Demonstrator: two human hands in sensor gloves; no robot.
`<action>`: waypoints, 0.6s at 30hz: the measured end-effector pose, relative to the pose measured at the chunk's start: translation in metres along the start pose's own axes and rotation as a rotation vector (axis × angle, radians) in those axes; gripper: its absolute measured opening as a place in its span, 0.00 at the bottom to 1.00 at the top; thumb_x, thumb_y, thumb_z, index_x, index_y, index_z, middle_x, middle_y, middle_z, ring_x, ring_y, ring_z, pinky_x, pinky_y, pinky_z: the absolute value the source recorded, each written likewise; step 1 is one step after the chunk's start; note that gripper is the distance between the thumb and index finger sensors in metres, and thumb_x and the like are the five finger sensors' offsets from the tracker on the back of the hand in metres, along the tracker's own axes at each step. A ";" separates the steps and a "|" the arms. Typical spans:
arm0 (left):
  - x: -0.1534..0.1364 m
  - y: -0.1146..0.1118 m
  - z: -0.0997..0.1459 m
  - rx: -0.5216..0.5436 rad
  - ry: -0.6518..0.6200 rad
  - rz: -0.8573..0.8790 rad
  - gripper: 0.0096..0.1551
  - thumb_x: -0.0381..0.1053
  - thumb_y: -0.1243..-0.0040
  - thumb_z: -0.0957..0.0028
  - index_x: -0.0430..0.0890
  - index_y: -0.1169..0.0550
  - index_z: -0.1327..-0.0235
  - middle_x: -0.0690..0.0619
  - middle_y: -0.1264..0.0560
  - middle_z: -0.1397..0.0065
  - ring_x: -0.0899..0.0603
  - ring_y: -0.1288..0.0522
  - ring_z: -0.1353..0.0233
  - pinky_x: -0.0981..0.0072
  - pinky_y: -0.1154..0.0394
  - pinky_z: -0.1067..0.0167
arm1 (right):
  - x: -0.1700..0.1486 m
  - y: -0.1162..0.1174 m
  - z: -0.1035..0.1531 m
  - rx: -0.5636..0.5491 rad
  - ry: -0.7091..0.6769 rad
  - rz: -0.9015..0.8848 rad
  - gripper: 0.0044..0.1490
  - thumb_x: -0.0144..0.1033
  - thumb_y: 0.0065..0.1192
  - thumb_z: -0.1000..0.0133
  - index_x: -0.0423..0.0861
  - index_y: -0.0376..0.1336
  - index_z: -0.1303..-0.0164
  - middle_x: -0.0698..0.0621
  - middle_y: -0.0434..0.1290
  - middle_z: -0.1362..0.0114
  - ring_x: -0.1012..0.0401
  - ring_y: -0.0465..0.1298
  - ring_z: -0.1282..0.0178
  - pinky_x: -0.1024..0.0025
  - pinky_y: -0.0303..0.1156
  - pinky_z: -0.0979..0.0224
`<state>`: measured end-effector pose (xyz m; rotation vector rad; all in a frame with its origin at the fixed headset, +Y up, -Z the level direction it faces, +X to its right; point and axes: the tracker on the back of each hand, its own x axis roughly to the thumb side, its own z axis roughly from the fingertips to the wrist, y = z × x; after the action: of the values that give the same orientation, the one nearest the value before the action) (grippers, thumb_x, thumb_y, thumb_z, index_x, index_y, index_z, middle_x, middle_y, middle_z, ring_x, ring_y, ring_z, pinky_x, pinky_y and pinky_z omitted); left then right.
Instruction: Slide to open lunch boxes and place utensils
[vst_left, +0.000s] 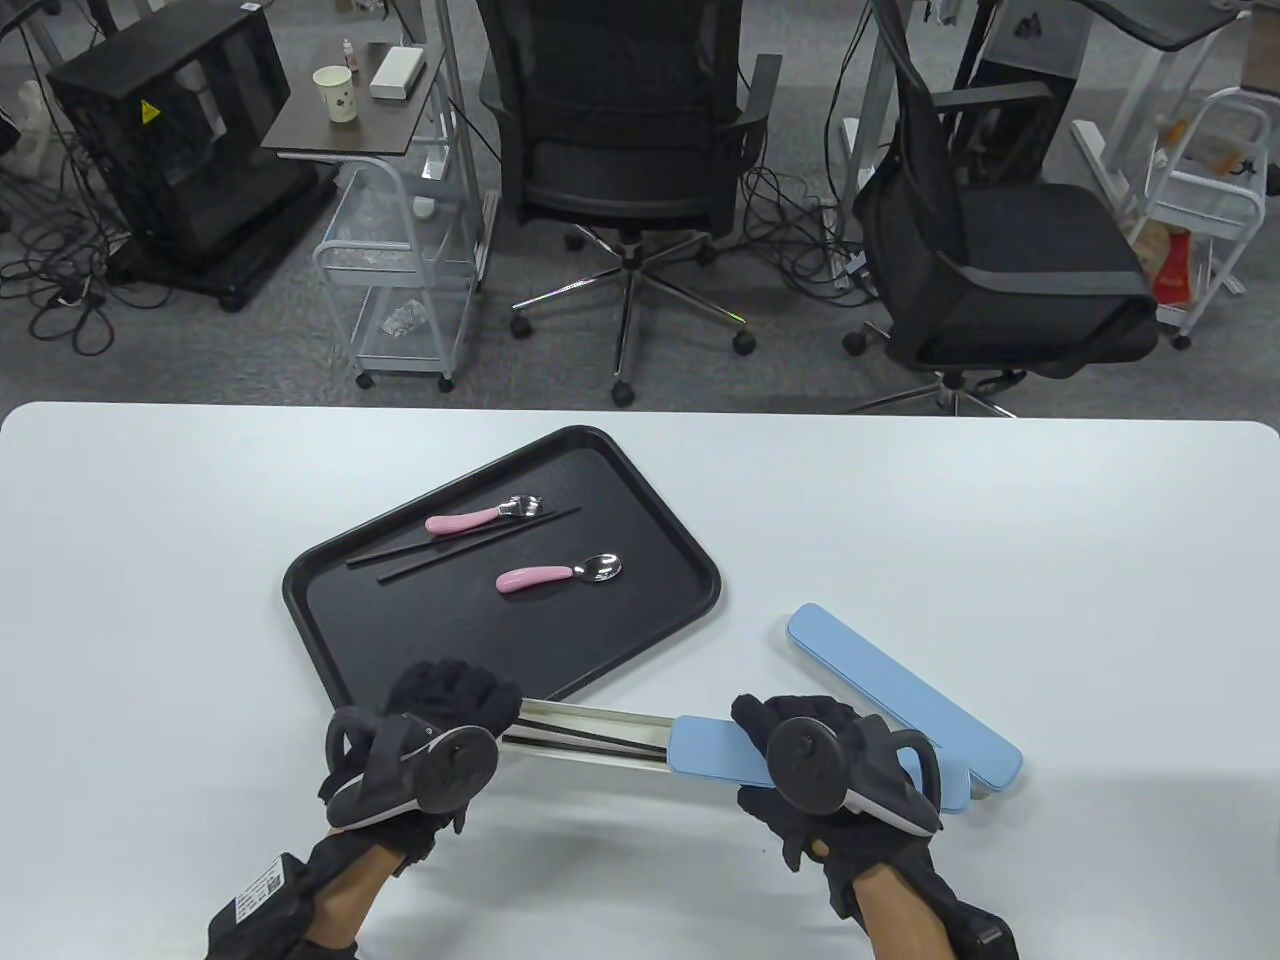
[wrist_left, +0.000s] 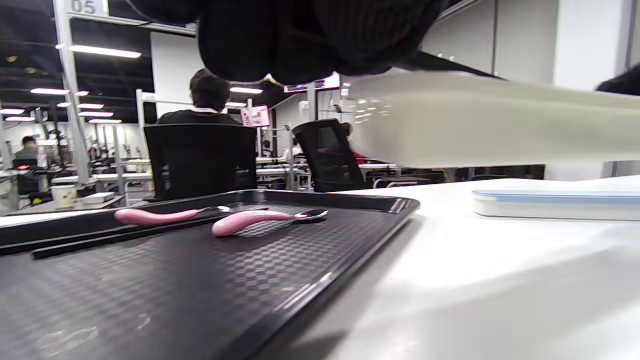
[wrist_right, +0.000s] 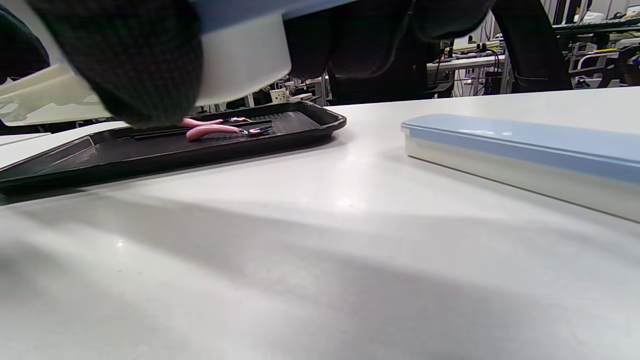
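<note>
The left hand, in a black sensor glove, is closed around the left end of a long white plastic utensil box, which is held above the white desk. The right hand, gloved likewise, grips the pale blue sliding lid of that box, with the thumb seen on the lid's near side in the right wrist view. The lid is slid partway toward the right, so that the left part of the white tray is uncovered. A pair of black chopsticks is seen lying lengthwise inside the uncovered part.

Just behind the right hand, a second long utensil box with a pale blue lid lies shut on the desk, set at a slant and passing behind the lifted box.

Beyond the left hand, a black rectangular plastic tray rests on the desk, turned at an angle. On it lie a pink-handled metal fork, a pink-handled metal spoon and another pair of black chopsticks. The fork's head rests across these chopsticks; the spoon lies apart, nearer the hands.

Past the desk's far edge, two black office chairs stand on the grey floor.
</note>
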<state>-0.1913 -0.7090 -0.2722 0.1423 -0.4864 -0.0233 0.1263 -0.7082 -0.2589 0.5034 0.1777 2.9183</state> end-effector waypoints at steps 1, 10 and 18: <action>0.004 0.000 0.000 -0.002 -0.009 -0.010 0.24 0.48 0.47 0.50 0.55 0.29 0.38 0.50 0.31 0.32 0.37 0.35 0.29 0.39 0.45 0.29 | 0.001 0.000 0.000 -0.004 -0.006 -0.002 0.51 0.52 0.73 0.50 0.55 0.49 0.20 0.45 0.57 0.21 0.44 0.60 0.20 0.38 0.54 0.20; 0.020 -0.005 -0.003 -0.004 -0.054 -0.065 0.23 0.48 0.44 0.50 0.55 0.27 0.39 0.51 0.32 0.32 0.37 0.35 0.29 0.40 0.45 0.30 | 0.010 0.003 -0.001 0.005 -0.023 0.029 0.51 0.53 0.73 0.50 0.56 0.50 0.20 0.46 0.57 0.21 0.45 0.61 0.19 0.38 0.54 0.20; 0.016 -0.004 -0.002 0.015 -0.035 -0.038 0.23 0.49 0.40 0.50 0.55 0.26 0.40 0.51 0.31 0.32 0.38 0.34 0.30 0.40 0.43 0.30 | 0.010 0.004 -0.002 0.007 -0.018 0.022 0.51 0.53 0.72 0.50 0.56 0.49 0.20 0.46 0.57 0.21 0.45 0.60 0.19 0.38 0.53 0.19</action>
<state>-0.1758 -0.7137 -0.2669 0.1664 -0.5193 -0.0593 0.1157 -0.7099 -0.2566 0.5355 0.1816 2.9345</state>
